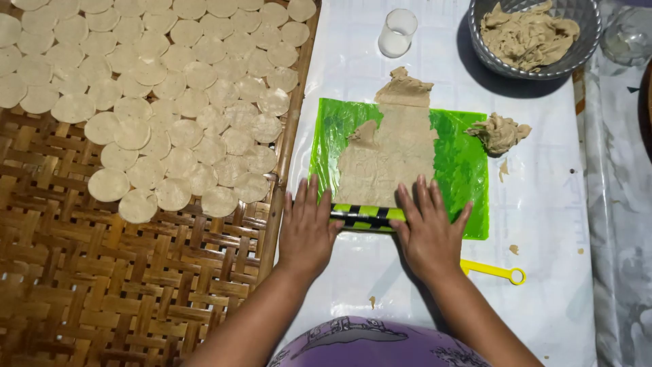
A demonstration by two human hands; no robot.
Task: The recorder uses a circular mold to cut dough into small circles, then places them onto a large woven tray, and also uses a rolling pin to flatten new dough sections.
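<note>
Fingers (307, 204) of the left hand (307, 234) lie flat and extended, released rather than clenched, with the palm pressing on the left end of the striped green-and-black roller (367, 216); the right hand (428, 231) mirrors this on the right end, its digits spread and pointing away from the body. Neither hand wraps around the roller. The roller sits crosswise at the near edge of the green plastic sheet (468, 170), which lies on the white-covered worktop (543, 224). A thin tan dough sheet (390, 160) is sandwiched at the middle of the plastic, uneven at its far end where it overruns the green edge. For an even result, keep both palms level and equally loaded, roll straight away from the body, and ease pressure near the ragged far end to avoid tearing. A dough lump (501, 131) rests at the right edge of the plastic, a bowl of dough (530, 34) stands beyond it, a yellow tool (494, 271) lies near the right wrist, and cut discs (170, 102) cover the woven tray (102, 272) on the left.
</note>
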